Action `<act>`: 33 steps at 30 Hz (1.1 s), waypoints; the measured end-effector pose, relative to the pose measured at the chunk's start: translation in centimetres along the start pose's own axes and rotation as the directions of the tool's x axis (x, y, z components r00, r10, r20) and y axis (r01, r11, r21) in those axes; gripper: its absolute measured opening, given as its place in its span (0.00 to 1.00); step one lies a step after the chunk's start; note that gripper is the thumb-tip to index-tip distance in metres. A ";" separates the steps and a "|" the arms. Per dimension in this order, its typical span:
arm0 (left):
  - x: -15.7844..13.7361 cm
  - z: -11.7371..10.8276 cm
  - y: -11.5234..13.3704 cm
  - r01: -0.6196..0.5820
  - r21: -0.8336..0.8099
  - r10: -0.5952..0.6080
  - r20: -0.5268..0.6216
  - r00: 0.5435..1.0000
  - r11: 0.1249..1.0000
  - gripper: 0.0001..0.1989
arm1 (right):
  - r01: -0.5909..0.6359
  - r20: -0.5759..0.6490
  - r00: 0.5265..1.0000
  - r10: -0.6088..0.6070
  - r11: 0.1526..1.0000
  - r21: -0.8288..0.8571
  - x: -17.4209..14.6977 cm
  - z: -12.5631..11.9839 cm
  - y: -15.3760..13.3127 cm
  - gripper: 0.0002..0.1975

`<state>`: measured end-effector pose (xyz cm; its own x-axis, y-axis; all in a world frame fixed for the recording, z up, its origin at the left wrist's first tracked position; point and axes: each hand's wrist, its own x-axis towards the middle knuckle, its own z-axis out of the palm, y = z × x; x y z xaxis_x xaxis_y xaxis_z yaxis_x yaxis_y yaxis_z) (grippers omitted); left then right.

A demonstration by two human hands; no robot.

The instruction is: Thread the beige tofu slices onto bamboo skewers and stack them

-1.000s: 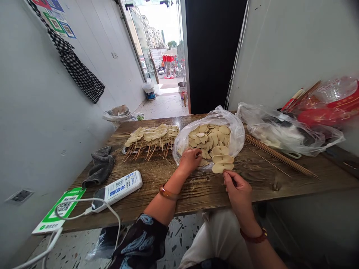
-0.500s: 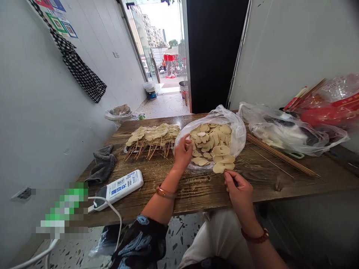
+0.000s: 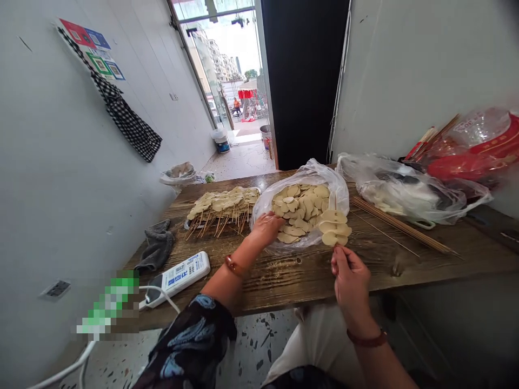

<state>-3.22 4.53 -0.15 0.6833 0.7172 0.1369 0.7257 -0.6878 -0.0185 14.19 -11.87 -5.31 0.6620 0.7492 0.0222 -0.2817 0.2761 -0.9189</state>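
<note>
**Skewer of pale slices held up beside a spread bag**

By the right hand (image 3: 352, 276), a thin skewer (image 3: 334, 247) is pinched near its lower end between thumb and curled fingers. A short row of threaded slices (image 3: 335, 228) is carried just above the grip, in front of the right side of a clear plastic bag (image 3: 343, 197). By this low grip the upper length is probably left free.

The left hand (image 3: 266, 229) is placed at the bag's near left side, its fingers loosely bent and extended toward the loose slices (image 3: 302, 208); whether one is held cannot be told. The bag's mouth is spread wide, presumably so that its contents can be reached without the plastic being held back.

To the left, loaded skewers (image 3: 227, 201) are stacked on the tabletop (image 3: 279, 278), their bare ends turned toward the near edge, likely so that they can be lifted by the sticks alone. To the right, a bundle of bare skewers (image 3: 405, 227) is laid, seemingly for easy reach. A grey cloth (image 3: 156, 246) and a white device (image 3: 184, 274) are set apart, farther left.
</note>
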 end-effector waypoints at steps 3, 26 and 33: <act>0.7 -0.4 -0.2 -0.089 0.081 0.083 0.074 0.994 0.993 0.12 | -0.025 -0.012 1.000 0.027 0.994 0.110 0.4 0.0 -0.1 0.16; 2.1 -4.0 2.2 0.124 -0.959 -0.359 0.212 0.909 -0.254 0.14 | 0.110 0.410 0.912 0.013 0.955 -0.275 0.1 -0.8 -0.1 0.16; 1.3 -1.9 2.5 0.041 -0.935 -0.449 0.207 0.869 -0.351 0.15 | 0.187 0.474 0.881 0.004 0.916 -0.354 0.0 -0.6 -0.4 0.15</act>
<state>-0.66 3.57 1.88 0.2849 0.9554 -0.0775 -0.3027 0.1663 0.9385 14.73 -12.36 -5.24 0.2530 0.9460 0.2027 0.1115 0.1796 -0.9774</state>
